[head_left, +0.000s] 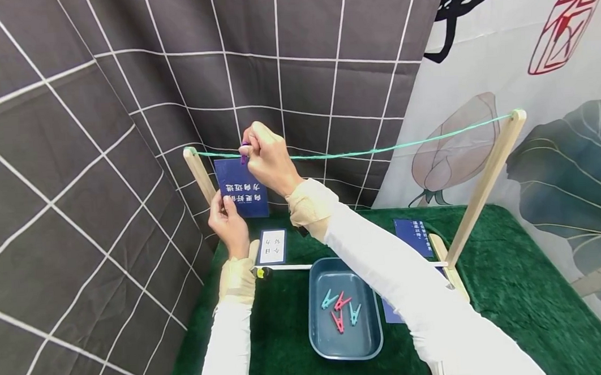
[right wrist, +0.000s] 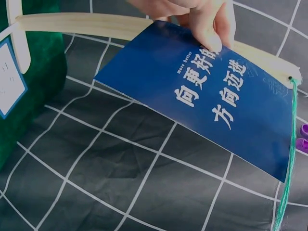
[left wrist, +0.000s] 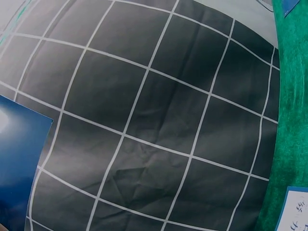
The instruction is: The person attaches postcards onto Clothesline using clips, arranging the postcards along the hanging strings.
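My left hand [head_left: 227,222] grips a dark blue card [head_left: 244,193] with white lettering by its left edge, thumb in front. The card's top edge lies along the green string [head_left: 350,154] near the left post. At the card's upper right corner my right hand [head_left: 268,158] pinches a purple clothespin [head_left: 245,154] beside the string. In the right wrist view the card [right wrist: 192,96] slants under the left hand's fingers [right wrist: 207,29], and the purple clothespin [right wrist: 302,138] shows at the right edge. Only part of the card [left wrist: 21,163] appears in the left wrist view.
The string runs between two wooden posts [head_left: 484,189]. A blue tray [head_left: 347,349] holds red and light blue clothespins [head_left: 338,321]. A white card with blue border [head_left: 272,247] and a blue card [head_left: 413,237] lie on the green cloth [head_left: 283,335]. A grid-patterned curtain hangs behind.
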Motion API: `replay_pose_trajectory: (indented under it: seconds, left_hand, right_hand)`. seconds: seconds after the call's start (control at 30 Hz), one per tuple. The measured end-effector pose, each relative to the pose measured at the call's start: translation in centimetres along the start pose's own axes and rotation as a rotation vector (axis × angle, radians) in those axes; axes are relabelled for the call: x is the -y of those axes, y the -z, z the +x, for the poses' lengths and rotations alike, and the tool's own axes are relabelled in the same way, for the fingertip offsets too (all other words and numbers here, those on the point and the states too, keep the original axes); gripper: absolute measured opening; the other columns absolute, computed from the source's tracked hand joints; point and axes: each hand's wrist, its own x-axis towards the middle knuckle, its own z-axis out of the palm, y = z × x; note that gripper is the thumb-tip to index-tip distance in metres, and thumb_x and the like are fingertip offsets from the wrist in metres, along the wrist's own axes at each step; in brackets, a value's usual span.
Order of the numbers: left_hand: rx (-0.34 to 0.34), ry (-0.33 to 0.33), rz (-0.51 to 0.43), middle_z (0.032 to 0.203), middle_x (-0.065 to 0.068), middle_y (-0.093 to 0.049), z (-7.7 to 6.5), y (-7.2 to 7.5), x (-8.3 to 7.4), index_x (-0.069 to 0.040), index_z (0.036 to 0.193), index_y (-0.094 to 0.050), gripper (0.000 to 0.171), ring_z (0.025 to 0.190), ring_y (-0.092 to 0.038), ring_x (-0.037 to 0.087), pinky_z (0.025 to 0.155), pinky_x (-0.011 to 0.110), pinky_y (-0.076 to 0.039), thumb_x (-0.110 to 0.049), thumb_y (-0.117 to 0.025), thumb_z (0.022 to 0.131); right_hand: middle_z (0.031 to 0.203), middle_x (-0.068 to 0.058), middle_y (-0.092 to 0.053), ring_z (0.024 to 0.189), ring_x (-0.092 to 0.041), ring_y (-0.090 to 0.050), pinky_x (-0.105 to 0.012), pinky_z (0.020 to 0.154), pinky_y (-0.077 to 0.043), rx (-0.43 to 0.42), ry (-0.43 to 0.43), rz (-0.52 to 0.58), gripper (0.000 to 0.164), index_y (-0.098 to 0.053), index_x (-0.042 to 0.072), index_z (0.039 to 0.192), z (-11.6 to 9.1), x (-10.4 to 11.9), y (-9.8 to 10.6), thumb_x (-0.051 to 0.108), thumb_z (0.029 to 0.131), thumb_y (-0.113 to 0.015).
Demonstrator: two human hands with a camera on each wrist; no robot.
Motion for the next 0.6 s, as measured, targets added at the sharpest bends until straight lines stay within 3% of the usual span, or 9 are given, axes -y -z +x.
replay_pose_trajectory:
  seconds: [0.2, 0.6]
  left_hand:
    - [0.000, 0.003, -0.019, 0.094, 0.019, -0.063, 0.13, -0.09, -0.04, 0.013, 0.109, -0.059, 0.023, 0.077, -0.053, 0.016, 0.069, 0.023, -0.042, 0.004, -0.050, 0.089]
    - [-0.027, 0.022, -0.012, 0.094, 0.018, -0.064, 0.24, -0.28, -0.42, 0.015, 0.109, -0.058, 0.024, 0.076, -0.052, 0.016, 0.068, 0.022, -0.042, 0.005, -0.051, 0.088]
  right_hand:
    - [0.077, -0.007, -0.054, 0.074, -0.014, -0.054, -0.018, 0.061, -0.039, 0.003, 0.010, -0.011, 0.024, -0.038, 0.005, 0.069, 0.13, -0.09, -0.25, -0.012, 0.079, -0.051]
    - [0.078, -0.009, -0.056, 0.075, -0.017, -0.054, -0.019, 0.060, -0.038, -0.007, 0.028, -0.011, 0.026, -0.040, 0.003, 0.062, 0.67, 0.03, -0.55, -0.010, 0.080, -0.053]
